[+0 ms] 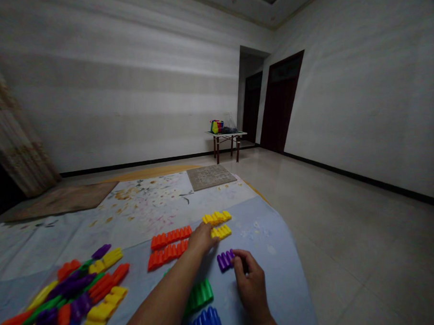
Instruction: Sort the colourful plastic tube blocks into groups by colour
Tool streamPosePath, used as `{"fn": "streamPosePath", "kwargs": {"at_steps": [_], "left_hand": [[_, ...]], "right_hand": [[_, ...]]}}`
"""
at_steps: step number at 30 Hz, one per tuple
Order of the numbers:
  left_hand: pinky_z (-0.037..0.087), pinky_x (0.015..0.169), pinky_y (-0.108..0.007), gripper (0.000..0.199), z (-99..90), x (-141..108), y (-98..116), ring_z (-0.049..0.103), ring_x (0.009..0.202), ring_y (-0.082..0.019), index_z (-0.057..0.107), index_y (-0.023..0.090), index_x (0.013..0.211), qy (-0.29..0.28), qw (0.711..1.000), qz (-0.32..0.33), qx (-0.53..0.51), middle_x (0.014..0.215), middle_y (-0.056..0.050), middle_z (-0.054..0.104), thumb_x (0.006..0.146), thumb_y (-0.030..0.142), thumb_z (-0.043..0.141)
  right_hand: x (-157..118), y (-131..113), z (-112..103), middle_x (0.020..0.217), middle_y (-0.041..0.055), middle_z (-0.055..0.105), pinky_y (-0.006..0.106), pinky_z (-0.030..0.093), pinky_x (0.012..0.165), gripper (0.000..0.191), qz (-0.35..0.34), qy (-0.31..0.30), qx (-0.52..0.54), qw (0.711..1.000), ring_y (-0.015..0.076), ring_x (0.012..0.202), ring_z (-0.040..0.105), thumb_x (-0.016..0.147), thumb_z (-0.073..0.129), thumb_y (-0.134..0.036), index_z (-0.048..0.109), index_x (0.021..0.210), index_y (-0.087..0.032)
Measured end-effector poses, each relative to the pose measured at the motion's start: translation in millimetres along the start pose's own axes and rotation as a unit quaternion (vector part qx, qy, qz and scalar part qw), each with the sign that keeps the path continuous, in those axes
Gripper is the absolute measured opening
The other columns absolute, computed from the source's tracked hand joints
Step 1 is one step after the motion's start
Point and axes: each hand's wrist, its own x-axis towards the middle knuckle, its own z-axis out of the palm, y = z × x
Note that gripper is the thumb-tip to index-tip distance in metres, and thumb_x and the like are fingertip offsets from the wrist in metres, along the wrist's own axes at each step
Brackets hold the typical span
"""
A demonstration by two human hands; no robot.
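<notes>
My left hand (pixel 201 238) reaches over to the two rows of ribbed yellow plastic pieces (pixel 223 231), its fingers closed at the left end of the nearer row. The fingertips are partly hidden. My right hand (pixel 251 283) is curled, thumb and index finger at the right end of a short row of purple ribbed pieces (pixel 225 261). Two rows of orange ribbed pieces (pixel 167 254) lie left of my left hand. Green ribbed pieces (pixel 201 295) sit partly behind my left forearm, with blue ribbed pieces (pixel 206 323) nearer to me.
A loose pile of mixed-colour pieces (pixel 69 288) lies at the left on the cloth-covered table (pixel 279 274). Toward the table's far edge are a grey patterned mat (pixel 212 177) and a brown board (pixel 67 200). A small table (pixel 226 133) holding colourful items stands by the far wall.
</notes>
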Motion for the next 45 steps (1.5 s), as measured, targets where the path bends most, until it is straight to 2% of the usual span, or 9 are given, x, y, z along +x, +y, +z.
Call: {"fn": "streamPosePath", "kwargs": {"at_steps": [5, 9, 15, 18, 21, 29, 37, 41, 45], "left_hand": [[0.041, 0.086, -0.036, 0.053, -11.0, -13.6, 8.1, 0.056, 0.104, -0.028, 0.059, 0.017, 0.111, 0.044, 0.999, -0.002, -0.002, 0.114, -0.015, 0.059, 0.064, 0.039, 0.065], [0.038, 0.093, -0.030, 0.047, -43.0, -49.2, 1.3, 0.054, 0.108, -0.020, 0.054, 0.018, 0.117, 0.102, 0.995, -0.004, -0.016, 0.117, -0.010, 0.058, 0.078, 0.045, 0.049], [0.041, 0.089, -0.030, 0.038, -95.5, -136.6, -74.2, 0.056, 0.101, -0.019, 0.060, 0.017, 0.104, 0.146, 0.987, -0.064, 0.019, 0.106, -0.009, 0.063, 0.083, 0.041, 0.040], [0.041, 0.086, -0.032, 0.041, -107.7, -172.5, -118.5, 0.057, 0.100, -0.022, 0.061, 0.016, 0.103, 0.105, 0.979, -0.137, 0.105, 0.104, -0.011, 0.063, 0.082, 0.044, 0.040], [0.042, 0.079, -0.035, 0.042, -109.6, -192.8, -140.5, 0.059, 0.095, -0.026, 0.062, 0.017, 0.096, 0.054, 0.963, -0.195, 0.179, 0.099, -0.013, 0.064, 0.080, 0.049, 0.039], [0.040, 0.085, -0.044, 0.035, -94.8, -202.0, -148.1, 0.057, 0.102, -0.029, 0.059, 0.020, 0.100, 0.034, 0.968, -0.201, 0.148, 0.105, -0.011, 0.064, 0.071, 0.036, 0.051], [0.042, 0.091, -0.031, 0.042, -93.6, -215.1, -139.9, 0.056, 0.102, -0.020, 0.053, 0.018, 0.108, 0.097, 0.986, -0.120, -0.065, 0.112, -0.008, 0.060, 0.069, 0.034, 0.052], [0.043, 0.084, -0.030, 0.045, -84.5, -201.6, -125.1, 0.058, 0.095, -0.019, 0.054, 0.017, 0.109, 0.066, 0.987, -0.144, -0.003, 0.106, -0.009, 0.063, 0.074, 0.044, 0.049], [0.043, 0.075, -0.033, 0.043, -75.8, -182.3, -116.2, 0.061, 0.083, -0.023, 0.061, 0.016, 0.092, 0.016, 0.978, -0.193, 0.078, 0.088, -0.011, 0.066, 0.075, 0.052, 0.045]], "right_hand": [[-1.6, -0.7, -1.9, 0.084, 0.0068, 0.069, 0.027, 0.051, 0.069, 0.026, 0.003, -0.027, -0.011, 1.000, 0.0187, 0.077, 0.065, 0.080, 0.051, -0.036, 0.067, 0.088, -0.017], [-1.6, 4.3, -6.2, 0.087, 0.0079, 0.069, 0.029, 0.051, 0.072, 0.030, 0.018, -0.028, -0.027, 0.999, 0.0199, 0.079, 0.064, 0.079, 0.053, -0.039, 0.066, 0.092, -0.016], [1.4, 10.1, -3.5, 0.089, 0.0087, 0.069, 0.031, 0.051, 0.073, 0.034, 0.007, -0.049, -0.038, 0.998, 0.0199, 0.078, 0.064, 0.078, 0.053, -0.042, 0.065, 0.096, -0.016], [1.7, 9.2, 0.7, 0.088, 0.0081, 0.069, 0.030, 0.050, 0.073, 0.034, -0.013, -0.058, -0.040, 0.997, 0.0189, 0.077, 0.064, 0.079, 0.052, -0.042, 0.066, 0.096, -0.016], [2.6, 10.0, 3.1, 0.086, 0.0077, 0.069, 0.030, 0.050, 0.072, 0.035, -0.028, -0.062, -0.056, 0.996, 0.0182, 0.075, 0.063, 0.080, 0.050, -0.043, 0.066, 0.096, -0.016], [4.4, 10.8, -0.4, 0.083, 0.0076, 0.068, 0.030, 0.049, 0.068, 0.037, -0.037, -0.055, -0.072, 0.995, 0.0181, 0.070, 0.061, 0.079, 0.050, -0.044, 0.066, 0.095, -0.015], [3.8, 7.8, 0.0, 0.085, 0.0074, 0.068, 0.030, 0.049, 0.071, 0.035, -0.023, -0.068, -0.053, 0.996, 0.0179, 0.072, 0.061, 0.080, 0.049, -0.042, 0.065, 0.097, -0.016], [4.3, 10.7, 1.5, 0.085, 0.0079, 0.068, 0.030, 0.049, 0.071, 0.035, -0.020, -0.069, -0.032, 0.997, 0.0179, 0.073, 0.061, 0.080, 0.050, -0.042, 0.065, 0.097, -0.015], [3.8, 7.3, 1.2, 0.084, 0.0085, 0.068, 0.030, 0.050, 0.070, 0.035, -0.021, -0.071, -0.023, 0.997, 0.0181, 0.072, 0.062, 0.079, 0.051, -0.042, 0.065, 0.096, -0.014]]}}
